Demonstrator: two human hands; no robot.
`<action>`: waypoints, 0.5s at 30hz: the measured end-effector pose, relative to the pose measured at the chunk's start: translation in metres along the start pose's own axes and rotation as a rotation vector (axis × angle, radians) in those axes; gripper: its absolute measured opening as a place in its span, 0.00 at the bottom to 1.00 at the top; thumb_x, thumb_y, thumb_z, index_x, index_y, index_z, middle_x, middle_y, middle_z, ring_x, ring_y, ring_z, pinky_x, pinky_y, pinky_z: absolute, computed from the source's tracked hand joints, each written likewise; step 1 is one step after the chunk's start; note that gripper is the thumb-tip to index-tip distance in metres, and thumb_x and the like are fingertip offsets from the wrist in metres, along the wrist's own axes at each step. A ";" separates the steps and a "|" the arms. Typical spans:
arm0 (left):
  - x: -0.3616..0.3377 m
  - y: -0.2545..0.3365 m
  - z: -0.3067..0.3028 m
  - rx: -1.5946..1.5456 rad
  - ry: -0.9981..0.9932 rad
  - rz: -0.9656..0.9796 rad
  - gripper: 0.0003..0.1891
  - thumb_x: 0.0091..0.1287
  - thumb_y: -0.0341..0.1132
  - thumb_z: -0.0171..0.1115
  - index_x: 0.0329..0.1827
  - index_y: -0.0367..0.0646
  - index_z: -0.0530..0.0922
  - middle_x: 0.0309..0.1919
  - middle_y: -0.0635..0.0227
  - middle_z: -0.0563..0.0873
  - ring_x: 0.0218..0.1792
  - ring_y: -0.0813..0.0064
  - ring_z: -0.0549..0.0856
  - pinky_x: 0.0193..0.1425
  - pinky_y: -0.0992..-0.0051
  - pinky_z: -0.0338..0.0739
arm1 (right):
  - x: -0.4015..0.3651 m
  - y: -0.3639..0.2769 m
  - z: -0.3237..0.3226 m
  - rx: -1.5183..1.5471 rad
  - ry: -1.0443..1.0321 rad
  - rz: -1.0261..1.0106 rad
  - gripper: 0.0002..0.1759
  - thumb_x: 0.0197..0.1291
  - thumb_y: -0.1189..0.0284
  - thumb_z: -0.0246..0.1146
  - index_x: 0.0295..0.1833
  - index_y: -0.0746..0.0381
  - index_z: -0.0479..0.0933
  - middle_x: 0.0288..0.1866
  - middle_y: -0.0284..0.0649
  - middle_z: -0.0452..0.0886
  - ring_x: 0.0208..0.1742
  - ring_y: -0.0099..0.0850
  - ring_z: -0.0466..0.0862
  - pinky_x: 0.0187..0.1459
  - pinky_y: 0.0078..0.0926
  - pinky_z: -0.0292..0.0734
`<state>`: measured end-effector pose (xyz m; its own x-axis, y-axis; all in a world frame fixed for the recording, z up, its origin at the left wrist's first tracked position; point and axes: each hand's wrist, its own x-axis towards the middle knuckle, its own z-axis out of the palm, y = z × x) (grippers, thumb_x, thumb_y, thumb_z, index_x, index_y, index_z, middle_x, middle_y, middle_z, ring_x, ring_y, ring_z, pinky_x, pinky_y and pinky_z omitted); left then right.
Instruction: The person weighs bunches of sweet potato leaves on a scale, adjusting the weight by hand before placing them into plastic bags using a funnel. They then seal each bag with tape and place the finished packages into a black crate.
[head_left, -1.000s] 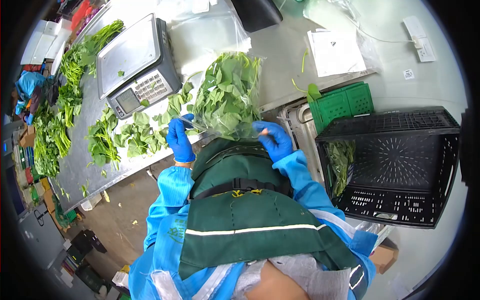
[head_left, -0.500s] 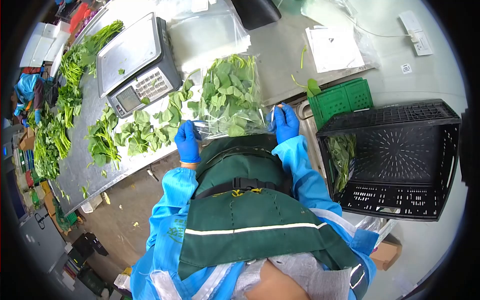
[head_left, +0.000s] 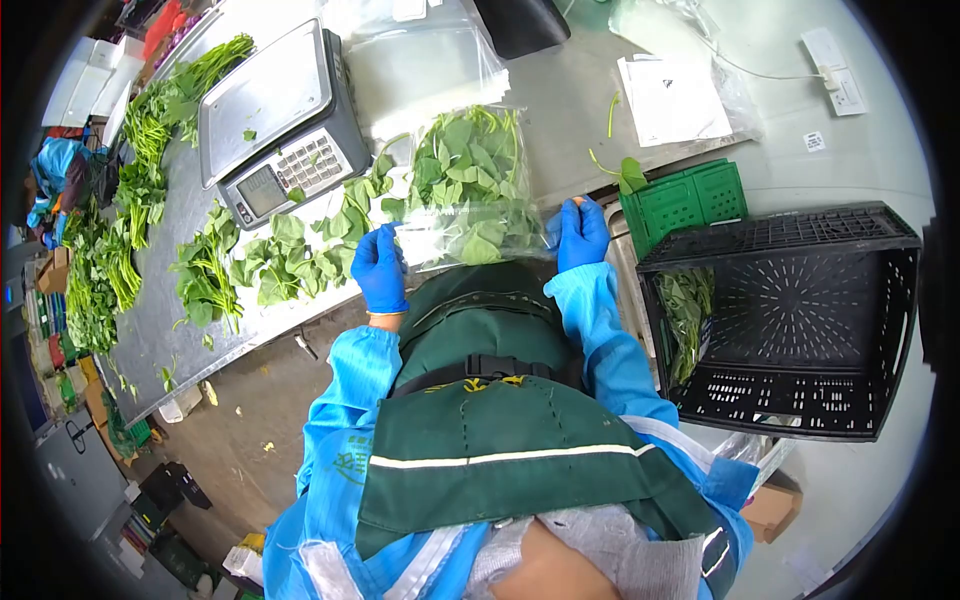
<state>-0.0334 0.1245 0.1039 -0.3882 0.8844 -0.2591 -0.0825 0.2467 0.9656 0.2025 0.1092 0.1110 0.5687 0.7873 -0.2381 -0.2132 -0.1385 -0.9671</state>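
Observation:
A clear plastic bag of leafy greens (head_left: 468, 175) lies at the table's front edge, close to my body. My left hand (head_left: 380, 270), in a blue glove, pinches the bag's near left corner. At the near right corner my right hand (head_left: 580, 236), gloved in blue too, has its fingers closed on the plastic. The bag's near edge is stretched between both hands, with a folded band of film across the leaves. Loose bunches of greens (head_left: 290, 262) lie to the left of my left hand.
A digital scale (head_left: 275, 115) stands at the back left, with more greens (head_left: 135, 200) beyond it. Flat plastic bags (head_left: 425, 80) and a white paper sheet (head_left: 675, 100) lie farther back. To the right are a green crate (head_left: 690, 205) and a tipped black crate (head_left: 790, 310) holding bagged greens.
Both hands have shifted slightly; the left one is turned more upward. The near edge of the bag now shows a flap folded over the leaves.

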 end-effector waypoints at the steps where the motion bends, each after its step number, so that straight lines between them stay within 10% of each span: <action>1: 0.004 -0.009 -0.003 0.000 -0.001 0.000 0.08 0.63 0.35 0.56 0.35 0.40 0.79 0.15 0.76 0.73 0.13 0.88 0.67 0.15 0.85 0.60 | 0.002 0.004 0.000 0.000 0.001 -0.001 0.04 0.60 0.73 0.55 0.39 0.60 0.70 0.19 0.31 0.73 0.18 0.18 0.70 0.17 0.16 0.66; 4: 0.016 -0.043 -0.016 0.137 -0.085 -0.141 0.08 0.57 0.36 0.63 0.30 0.39 0.79 0.15 0.74 0.75 0.13 0.86 0.70 0.15 0.84 0.63 | 0.011 0.031 -0.008 -0.122 -0.034 0.392 0.08 0.57 0.70 0.58 0.41 0.62 0.71 0.21 0.33 0.75 0.17 0.19 0.70 0.17 0.19 0.65; 9: 0.016 -0.038 -0.024 0.221 -0.133 -0.154 0.11 0.55 0.33 0.65 0.38 0.37 0.78 0.23 0.71 0.79 0.19 0.85 0.74 0.23 0.84 0.68 | 0.016 0.061 -0.030 -0.374 -0.115 0.256 0.13 0.56 0.69 0.60 0.44 0.64 0.72 0.28 0.34 0.78 0.24 0.18 0.74 0.25 0.19 0.70; 12: 0.005 -0.006 -0.032 0.442 -0.196 0.433 0.26 0.50 0.31 0.67 0.55 0.42 0.71 0.50 0.66 0.75 0.41 0.77 0.76 0.45 0.77 0.72 | 0.009 0.029 -0.040 -0.285 -0.089 -0.123 0.21 0.51 0.68 0.64 0.51 0.63 0.71 0.41 0.39 0.78 0.39 0.26 0.77 0.39 0.23 0.73; 15: -0.006 0.031 -0.030 0.718 -0.486 0.736 0.30 0.47 0.28 0.68 0.56 0.43 0.70 0.55 0.62 0.72 0.51 0.66 0.74 0.54 0.69 0.69 | -0.014 -0.025 -0.036 -0.569 -0.367 -0.627 0.31 0.46 0.64 0.67 0.57 0.60 0.67 0.55 0.43 0.70 0.55 0.37 0.71 0.55 0.33 0.65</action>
<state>-0.0615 0.1149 0.1364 0.2855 0.9296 0.2332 0.6238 -0.3650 0.6911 0.2284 0.0801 0.1356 0.1402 0.9455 0.2938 0.5267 0.1801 -0.8308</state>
